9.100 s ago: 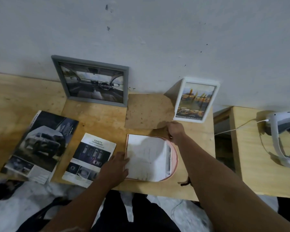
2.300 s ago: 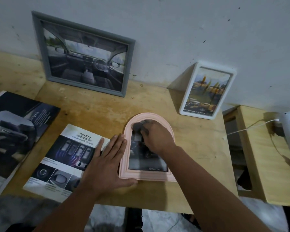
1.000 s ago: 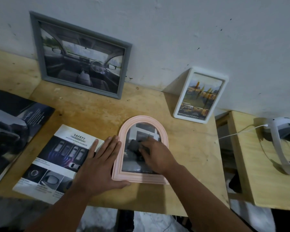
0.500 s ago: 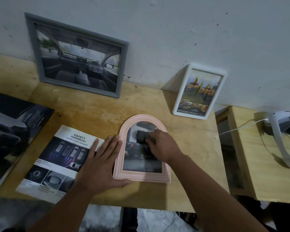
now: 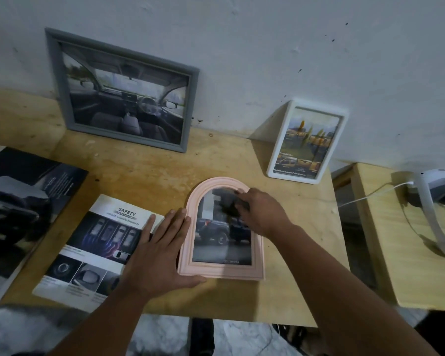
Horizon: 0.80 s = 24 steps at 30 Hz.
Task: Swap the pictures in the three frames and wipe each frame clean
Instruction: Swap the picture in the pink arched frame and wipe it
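Now the right hand (image 5: 261, 214), fingers pinching the cloth (image 5: 228, 204), has slid up the pink frame (image 5: 221, 271).

On the table (image 5: 144, 176), near the middle: arched frame (image 5: 258, 253), lying flat. Left hand (image 5: 157, 255) just left of it, partly on a booklet (image 5: 88, 253). Right hand (image 5: 262, 214) on its far part. Far left against the wall: big frame (image 5: 59, 80). Far right: small frame (image 5: 342, 134).

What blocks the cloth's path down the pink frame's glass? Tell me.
Nothing visible does. The right hand holds the dark cloth near the arch of the pink frame; the glass below lies bare. The left hand presses only its left edge.
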Tool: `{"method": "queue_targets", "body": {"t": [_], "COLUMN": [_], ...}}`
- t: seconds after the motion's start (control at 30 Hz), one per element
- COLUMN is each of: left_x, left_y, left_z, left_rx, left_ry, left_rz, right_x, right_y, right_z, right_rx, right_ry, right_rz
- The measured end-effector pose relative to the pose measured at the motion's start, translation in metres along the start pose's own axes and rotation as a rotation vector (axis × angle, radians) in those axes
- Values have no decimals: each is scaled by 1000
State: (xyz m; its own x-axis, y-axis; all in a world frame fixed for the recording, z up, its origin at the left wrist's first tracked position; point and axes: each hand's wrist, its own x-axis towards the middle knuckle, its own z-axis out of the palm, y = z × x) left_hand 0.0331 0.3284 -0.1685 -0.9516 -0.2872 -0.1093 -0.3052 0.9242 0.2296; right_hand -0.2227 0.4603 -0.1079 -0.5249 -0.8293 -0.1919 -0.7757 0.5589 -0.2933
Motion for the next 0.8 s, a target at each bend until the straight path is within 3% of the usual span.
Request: {"method": "queue_targets", "body": {"t": [0.23,0.4,0.47,0.57,0.67,0.8], "left_x": [0,-1,-1,0,-1,0], "left_y": [-1,-1,-1,-1,-2,-2], "left_z": [0,1,2,3,5,5], "left_rx": [1,10,6,21,20,21], "left_ry": [1,-1,-3,-7,-6,9], "left_rz": [1,-3,-2,-1,-3,-7], "right_x": [-60,-56,-33,-4,-7,-47], "right_y": [-17,-24,-19,-3,-6,-31], "right_z": [24,-4,-18,-17,14,38], "right_rx": [181,152,198,142,-1,46], "right_ry": [-121,-511,-391,-8,9,21], "right_rz": [-11,-81,-47,50,125,59]}}
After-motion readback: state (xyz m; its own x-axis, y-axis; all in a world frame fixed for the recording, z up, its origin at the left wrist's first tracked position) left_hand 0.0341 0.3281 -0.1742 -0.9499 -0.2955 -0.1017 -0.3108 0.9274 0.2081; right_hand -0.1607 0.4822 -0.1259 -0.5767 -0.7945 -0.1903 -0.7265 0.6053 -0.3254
